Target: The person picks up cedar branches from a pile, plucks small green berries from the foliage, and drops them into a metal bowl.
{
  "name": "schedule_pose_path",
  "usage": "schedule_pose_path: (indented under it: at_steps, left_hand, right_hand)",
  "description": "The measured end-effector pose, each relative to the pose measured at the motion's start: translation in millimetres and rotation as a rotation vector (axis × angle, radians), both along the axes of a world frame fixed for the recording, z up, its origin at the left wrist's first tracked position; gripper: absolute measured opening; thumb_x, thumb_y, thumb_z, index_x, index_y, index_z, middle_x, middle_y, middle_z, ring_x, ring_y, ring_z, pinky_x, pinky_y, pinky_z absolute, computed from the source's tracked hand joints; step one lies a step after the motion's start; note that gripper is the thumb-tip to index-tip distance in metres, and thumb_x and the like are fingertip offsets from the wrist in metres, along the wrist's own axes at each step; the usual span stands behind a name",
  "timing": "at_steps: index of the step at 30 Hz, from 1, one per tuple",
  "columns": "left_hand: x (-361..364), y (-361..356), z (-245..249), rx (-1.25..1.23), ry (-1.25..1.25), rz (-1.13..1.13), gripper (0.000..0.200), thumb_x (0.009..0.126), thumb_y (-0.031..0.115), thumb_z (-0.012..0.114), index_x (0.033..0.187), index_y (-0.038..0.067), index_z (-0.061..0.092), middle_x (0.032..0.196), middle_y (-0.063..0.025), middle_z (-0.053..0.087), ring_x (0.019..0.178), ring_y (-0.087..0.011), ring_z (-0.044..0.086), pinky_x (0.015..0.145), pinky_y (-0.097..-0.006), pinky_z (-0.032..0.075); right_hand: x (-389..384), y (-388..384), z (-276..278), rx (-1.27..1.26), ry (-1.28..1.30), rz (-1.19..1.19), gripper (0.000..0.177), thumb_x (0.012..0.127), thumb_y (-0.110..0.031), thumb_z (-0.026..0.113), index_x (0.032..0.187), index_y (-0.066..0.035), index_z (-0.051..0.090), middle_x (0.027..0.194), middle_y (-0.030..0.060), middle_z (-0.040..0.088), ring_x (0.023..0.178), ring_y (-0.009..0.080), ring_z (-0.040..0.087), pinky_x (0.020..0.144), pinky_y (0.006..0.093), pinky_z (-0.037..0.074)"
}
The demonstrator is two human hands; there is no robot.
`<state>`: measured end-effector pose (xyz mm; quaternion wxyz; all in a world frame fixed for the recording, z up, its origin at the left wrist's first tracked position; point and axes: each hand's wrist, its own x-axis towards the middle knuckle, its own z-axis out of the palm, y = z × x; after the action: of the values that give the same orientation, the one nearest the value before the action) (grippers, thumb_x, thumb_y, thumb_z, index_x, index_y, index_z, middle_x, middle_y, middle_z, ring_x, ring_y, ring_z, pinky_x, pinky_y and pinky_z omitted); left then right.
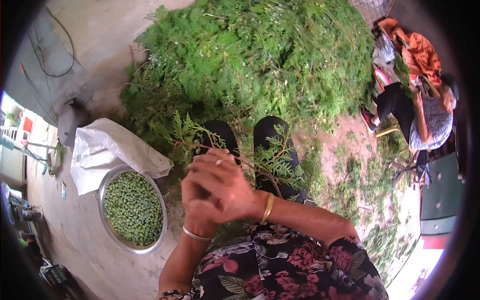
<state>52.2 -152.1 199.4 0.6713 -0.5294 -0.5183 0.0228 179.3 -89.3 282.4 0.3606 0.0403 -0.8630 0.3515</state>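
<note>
Two hands pressed together over the lap, right hand (220, 186) with fingers curled tight around a leafy sprig (276, 159), left hand (194, 212) tucked beneath, grip hidden, bowl (132, 247) of green berries just left, green heap (260, 55) ahead

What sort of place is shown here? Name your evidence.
Probably an outdoor yard: bare ground, a big heap of green branches, and a metal basin of small green seeds.

The cypress sprig (276, 161) is a thin brown stem bearing flat, feathery green fronds. It lies roughly level, its middle clasped between the left hand (197, 212) and right hand (225, 185), fronds spreading either side.
</note>
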Motion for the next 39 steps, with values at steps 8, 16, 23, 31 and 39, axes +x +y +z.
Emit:
schedule_pose_path:
  at_steps: [8,16,23,31,39]
  left_hand:
    - [52,-35,23,0.218,-1.242,-0.598,0.021,0.091,0.014,0.05,0.107,0.001,0.054,0.088,-0.0082,0.054,0.075,-0.0213,0.049,0.067,-0.033,0.043]
    - [105,-100,62,0.519,-2.446,-1.001,0.035,0.091,0.016,0.052,0.124,0.003,0.048,0.112,-0.0102,0.056,0.101,-0.0243,0.055,0.087,-0.0372,0.046]
    - [67,-123,43,1.016,-3.381,-1.489,0.016,0.092,0.013,0.053,0.102,0.003,0.061,0.099,-0.0101,0.058,0.081,-0.0139,0.055,0.063,-0.0269,0.049]
    - [-20,-227,22,1.016,-2.435,-0.49,0.039,0.088,0.009,0.057,0.123,-0.009,0.05,0.12,-0.0217,0.056,0.106,-0.0228,0.057,0.086,-0.0324,0.049]
    - [15,-175,49,0.441,-2.192,-0.03,0.042,0.079,0.004,0.065,0.119,-0.005,0.055,0.114,-0.0143,0.06,0.097,-0.0183,0.06,0.083,-0.029,0.049]
  right_hand:
    - [-9,-22,-1,-0.044,-0.081,0.176,0.052,0.075,-0.04,0.068,0.1,0.004,0.058,0.104,0.0207,0.057,0.111,0.0396,0.05,0.106,0.0568,0.024]
    - [-2,-34,-6,0.358,-0.353,0.148,0.069,0.073,-0.049,0.06,0.112,0.008,0.054,0.113,0.0312,0.053,0.117,0.047,0.046,0.101,0.0667,0.02]
    - [8,3,16,0.12,-0.346,0.132,0.059,0.076,-0.036,0.067,0.118,0.003,0.054,0.113,0.028,0.057,0.109,0.0408,0.055,0.097,0.0502,0.038]
    - [44,54,6,0.286,-0.413,-0.071,0.05,0.067,0.003,0.065,0.115,0.004,0.05,0.1,0.0259,0.06,0.086,0.0387,0.063,0.081,0.0448,0.049]
    - [22,72,-54,0.136,-0.731,-0.172,0.042,0.066,0.005,0.055,0.107,0.002,0.059,0.089,0.0235,0.065,0.077,0.0404,0.064,0.07,0.0401,0.052]
